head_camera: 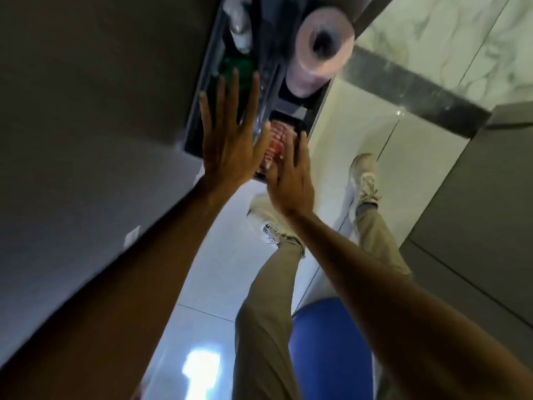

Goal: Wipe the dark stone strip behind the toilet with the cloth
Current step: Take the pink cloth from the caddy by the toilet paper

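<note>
Counts, by kind:
Hands: 2. Left hand [229, 140] approx centre, fingers spread; right hand [290, 180] just at its 4 o'clock, also spread.
Shoes: 2, pale. One shoe [266, 219] at 6 o'clock from the hands, the other shoe [364, 176] at 3 o'clock.
Paper roll [324, 46]: 1, at 1 o'clock.
Green item [238, 70]: 1, at 12 o'clock, too blurred to ID.
Red-and-white item [275, 145]: 1, btwn the hands.
Dark stone strip [415, 90]: 1, at 2 o'clock.
Blue round object [326, 342]: 1, at 5 o'clock.

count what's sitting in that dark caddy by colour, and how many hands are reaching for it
pink paper roll: 1
green item: 1
red and white item: 1
clear bottle, blurred: 1
hands, left and right, both open and empty: 2
total: 6
no cloth shows in this view.
</note>
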